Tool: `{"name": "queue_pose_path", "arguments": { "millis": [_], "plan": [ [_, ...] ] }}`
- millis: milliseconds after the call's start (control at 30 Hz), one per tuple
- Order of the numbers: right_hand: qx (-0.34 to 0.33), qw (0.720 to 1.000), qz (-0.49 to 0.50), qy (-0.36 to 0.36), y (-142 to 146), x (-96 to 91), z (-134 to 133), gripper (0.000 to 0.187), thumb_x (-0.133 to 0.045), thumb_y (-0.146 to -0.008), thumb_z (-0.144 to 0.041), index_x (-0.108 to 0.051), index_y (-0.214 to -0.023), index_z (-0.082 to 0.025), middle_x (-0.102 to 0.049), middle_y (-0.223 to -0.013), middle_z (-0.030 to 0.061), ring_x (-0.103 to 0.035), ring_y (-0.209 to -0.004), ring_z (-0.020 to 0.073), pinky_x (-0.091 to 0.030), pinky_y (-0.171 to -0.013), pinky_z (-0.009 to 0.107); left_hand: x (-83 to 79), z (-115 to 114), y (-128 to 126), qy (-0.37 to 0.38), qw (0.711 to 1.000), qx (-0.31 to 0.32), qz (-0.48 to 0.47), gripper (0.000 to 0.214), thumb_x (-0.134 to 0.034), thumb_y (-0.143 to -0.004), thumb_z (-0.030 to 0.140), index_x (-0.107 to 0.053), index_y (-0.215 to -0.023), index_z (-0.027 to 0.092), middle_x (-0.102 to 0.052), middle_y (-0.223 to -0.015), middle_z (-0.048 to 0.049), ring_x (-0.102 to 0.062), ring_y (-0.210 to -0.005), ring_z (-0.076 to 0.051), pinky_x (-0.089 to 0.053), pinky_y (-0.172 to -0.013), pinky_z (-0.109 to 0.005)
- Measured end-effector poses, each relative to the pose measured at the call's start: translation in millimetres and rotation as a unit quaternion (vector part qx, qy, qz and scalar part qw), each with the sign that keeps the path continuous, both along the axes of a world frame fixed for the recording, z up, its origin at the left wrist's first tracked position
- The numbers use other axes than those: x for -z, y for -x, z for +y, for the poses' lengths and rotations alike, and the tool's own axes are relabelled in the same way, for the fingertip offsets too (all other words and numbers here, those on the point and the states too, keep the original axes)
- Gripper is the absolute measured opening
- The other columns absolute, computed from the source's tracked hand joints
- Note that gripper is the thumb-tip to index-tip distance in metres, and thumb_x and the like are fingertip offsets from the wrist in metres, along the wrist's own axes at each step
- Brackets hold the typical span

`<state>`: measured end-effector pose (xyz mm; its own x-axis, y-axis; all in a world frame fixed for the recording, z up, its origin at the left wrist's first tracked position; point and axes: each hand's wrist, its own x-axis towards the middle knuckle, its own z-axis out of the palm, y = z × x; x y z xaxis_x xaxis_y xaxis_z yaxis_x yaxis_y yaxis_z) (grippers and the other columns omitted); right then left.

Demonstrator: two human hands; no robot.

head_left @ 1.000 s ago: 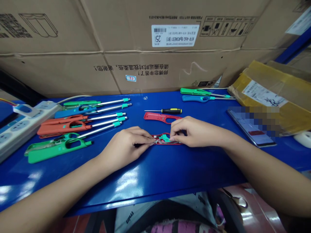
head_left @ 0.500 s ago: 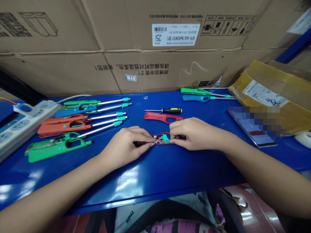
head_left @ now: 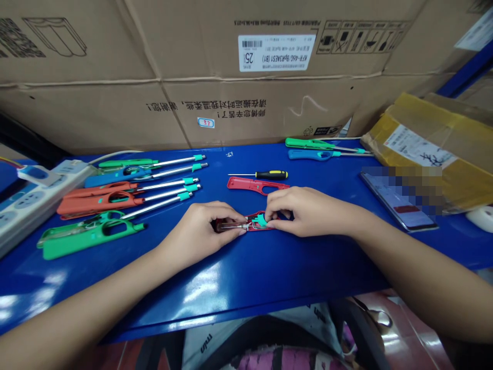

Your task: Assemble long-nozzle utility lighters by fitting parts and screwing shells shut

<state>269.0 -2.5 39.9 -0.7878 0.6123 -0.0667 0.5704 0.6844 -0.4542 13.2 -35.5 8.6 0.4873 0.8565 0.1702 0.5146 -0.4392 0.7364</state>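
Red lighter [head_left: 254,227] sits opened up between two hands

Its lower half lies near the middle of the blue tabletop [head_left: 292,272], between the back and front edges. The left hand [head_left: 204,226] grasps the left end, thumb and fingers pinched around a clear tank [head_left: 231,225] that runs into the palm. The right hand [head_left: 302,211] has its fingers curled over the right end and grasping it, fingertips beside the green trigger [head_left: 261,220]; exactly which part they pinch is hidden. Thin wires show next to the trigger.

Just behind, toward the back edge, lies a red cover [head_left: 246,184], its right end close to the right hand. A screwdriver [head_left: 271,174] lies behind the cover, tip pointing left.

Toward the left edge, five lighters [head_left: 106,202] in green, blue and orange lie in a row, metal tubes pointing right. A green shell [head_left: 90,243] lies at the near end of that row. A power strip [head_left: 50,187] runs along the left side.

Near the back right corner lie a green lighter [head_left: 308,143] and a blue lighter [head_left: 311,154]. A phone [head_left: 385,198] and a yellow-taped box [head_left: 408,123] are toward the right edge. A large carton [head_left: 115,72] stands along the back edge.
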Motion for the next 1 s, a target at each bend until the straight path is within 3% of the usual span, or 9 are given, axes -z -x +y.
{"name": "queue_pose_path", "arguments": {
  "millis": [267, 433, 600, 800, 1000],
  "plan": [
    [0.057, 0.993, 0.042, 0.097, 2.2, 2.7, 5.5, 0.010, -0.068, -0.088, -0.026, -0.072, -0.092, -0.016, -0.067, -0.084, 0.0013, -0.056, -0.068, 0.0110, -0.041, -0.061, 0.024, -0.5, 1.1, -0.6, 0.051, 0.999, -0.009, 0.001, 0.014, -0.072, -0.087, 0.031, -0.079, -0.093, 0.022, -0.075, -0.093, -0.0031, -0.068, -0.079, -0.016, -0.052, -0.073, -0.028],
    [0.047, 0.995, 0.016, 0.081, -1.7, -2.4, 5.9, 0.031, -0.071, -0.086, -0.034, -0.066, -0.111, -0.015, -0.066, -0.096, 0.0037, -0.055, -0.073, 0.0128, -0.042, -0.065, 0.026, -0.9, -0.5, -1.9, 0.066, 0.998, -0.015, 0.006, 0.015, -0.073, -0.085, 0.033, -0.078, -0.093, 0.021, -0.073, -0.090, -0.0028, -0.066, -0.076, -0.015, -0.050, -0.069, -0.027],
    [0.044, 0.994, -0.020, 0.099, -1.8, -5.4, 4.1, 0.032, -0.071, -0.086, -0.037, -0.066, -0.110, -0.017, -0.065, -0.097, 0.0040, -0.057, -0.077, 0.0145, -0.042, -0.067, 0.026, -2.1, -0.8, -3.0, 0.065, 0.998, -0.010, 0.002, 0.014, -0.069, -0.088, 0.032, -0.077, -0.093, 0.022, -0.073, -0.088, -0.0014, -0.064, -0.073, -0.013, -0.049, -0.066, -0.025],
    [0.054, 0.992, -0.017, 0.113, -0.8, -3.1, 3.5, 0.034, -0.069, -0.087, -0.043, -0.066, -0.110, -0.018, -0.067, -0.095, 0.0036, -0.058, -0.074, 0.0146, -0.041, -0.063, 0.026, -1.7, 0.0, -1.4, -0.019, 1.000, -0.019, 0.010, 0.017, -0.069, -0.087, 0.029, -0.074, -0.100, 0.020, -0.069, -0.092, -0.0031, -0.061, -0.075, -0.014, -0.050, -0.067, -0.027],
    [0.057, 0.993, 0.021, 0.104, 0.3, -2.9, 0.6, 0.029, -0.069, -0.087, -0.040, -0.061, -0.106, -0.019, -0.066, -0.100, 0.0036, -0.057, -0.077, 0.0148, -0.043, -0.068, 0.027, 3.8, -1.0, -3.7, -0.055, 0.998, 0.004, 0.032, 0.025, -0.063, -0.095, 0.032, -0.075, -0.115, 0.024, -0.072, -0.108, -0.0065, -0.063, -0.098, -0.022, -0.052, -0.086, -0.036]
  ]
}}
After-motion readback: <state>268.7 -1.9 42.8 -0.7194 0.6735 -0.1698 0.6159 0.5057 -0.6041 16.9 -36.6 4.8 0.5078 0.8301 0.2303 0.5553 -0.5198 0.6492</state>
